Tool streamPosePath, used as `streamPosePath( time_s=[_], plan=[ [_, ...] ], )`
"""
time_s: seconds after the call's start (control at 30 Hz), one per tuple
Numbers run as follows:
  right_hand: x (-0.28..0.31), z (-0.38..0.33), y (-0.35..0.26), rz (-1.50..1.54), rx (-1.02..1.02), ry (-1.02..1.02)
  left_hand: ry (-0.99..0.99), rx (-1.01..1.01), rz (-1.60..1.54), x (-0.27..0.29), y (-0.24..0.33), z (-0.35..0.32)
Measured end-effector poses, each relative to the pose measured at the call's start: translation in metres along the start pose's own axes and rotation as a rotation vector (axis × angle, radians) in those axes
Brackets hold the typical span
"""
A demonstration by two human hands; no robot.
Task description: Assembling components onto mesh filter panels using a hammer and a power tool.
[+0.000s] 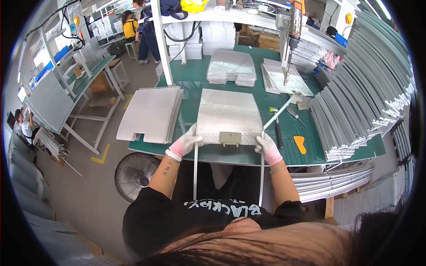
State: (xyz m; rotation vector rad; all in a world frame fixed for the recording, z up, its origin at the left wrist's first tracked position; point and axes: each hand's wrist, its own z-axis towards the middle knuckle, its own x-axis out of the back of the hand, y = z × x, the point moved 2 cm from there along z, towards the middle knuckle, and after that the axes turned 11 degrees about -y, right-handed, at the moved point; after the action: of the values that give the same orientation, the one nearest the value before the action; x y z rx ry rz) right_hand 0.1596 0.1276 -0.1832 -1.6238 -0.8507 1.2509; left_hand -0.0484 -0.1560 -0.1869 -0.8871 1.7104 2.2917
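The silver bubbly sheet (229,116) lies flat on the green worktop (195,75). The left hand (185,142) & right hand (267,147), both gloved, curl shut on its near corners, by 2 thin white strips (195,168).

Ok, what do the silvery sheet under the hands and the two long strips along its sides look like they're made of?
The silvery sheet looks like foil-faced bubble or quilted insulation: shiny, with a fine dimpled texture, though the exact backing can't be told. The two long strips look like rigid white plastic or painted metal profiles: thin, straight, matte. The left hand and right hand wear white-and-pink gloves, seemingly knitted fabric.
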Motion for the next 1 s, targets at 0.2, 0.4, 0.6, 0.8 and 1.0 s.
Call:
streamPosePath(
  time_s=[0.2, 0.4, 0.6, 0.8, 1.0],
  plan=[
    [-0.008, -0.034, -0.025, -0.007, 0.092, -0.004, 0.241, -0.061, 0.319, -0.056, 0.026, -0.004],
    [-0.031, -0.047, -0.048, -0.061, 0.216, -0.024, 0.306, -0.286, 0.595, -0.096, 0.047, -0.015],
    [-0.083, -0.066, -0.083, -0.296, 0.362, -0.078, 0.439, -0.306, 0.377, -0.112, 0.068, -0.079],
    [-0.119, -0.057, -0.112, -0.431, 0.481, -0.087, 0.472, -0.549, 0.422, -0.137, 0.106, -0.078],
    [-0.114, 0.002, -0.172, -0.511, 0.867, 0.219, 0.377, -0.702, 0.654, -0.119, 0.178, 0.013]
  ],
)
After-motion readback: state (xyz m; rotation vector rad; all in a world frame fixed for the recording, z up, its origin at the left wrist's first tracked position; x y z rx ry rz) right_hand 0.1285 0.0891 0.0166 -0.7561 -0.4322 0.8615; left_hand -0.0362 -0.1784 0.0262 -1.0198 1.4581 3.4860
